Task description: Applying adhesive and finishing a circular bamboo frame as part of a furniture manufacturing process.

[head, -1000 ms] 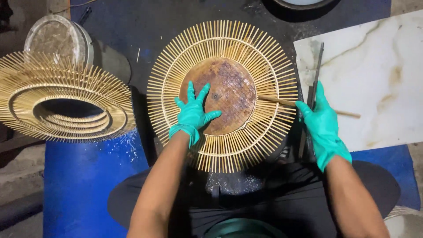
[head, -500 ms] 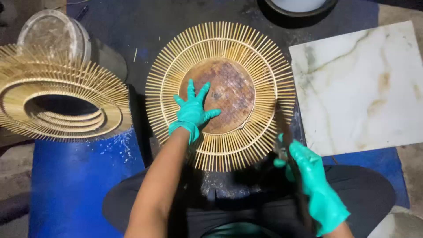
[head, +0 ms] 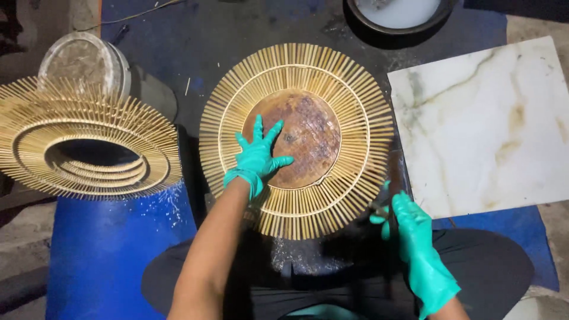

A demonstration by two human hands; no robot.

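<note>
Dark workshop floor (head: 249, 35) fills the head view. At centre, our left hand (head: 258, 157) presses flat, fingers spread, on the bamboo sunburst ring (head: 296, 139). Lower right, our right hand (head: 409, 228) grips a dark blade (head: 396, 178); a slip could snap sticks.

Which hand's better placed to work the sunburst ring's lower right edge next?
Right hand, likely: it grips a dark tool beside that edge of the stick ring. Left hand is pressed flat near the centre.

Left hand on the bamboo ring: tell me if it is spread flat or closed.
Spread flat: the left hand lies palm down, fingers fanned, on the brown disc.
</note>
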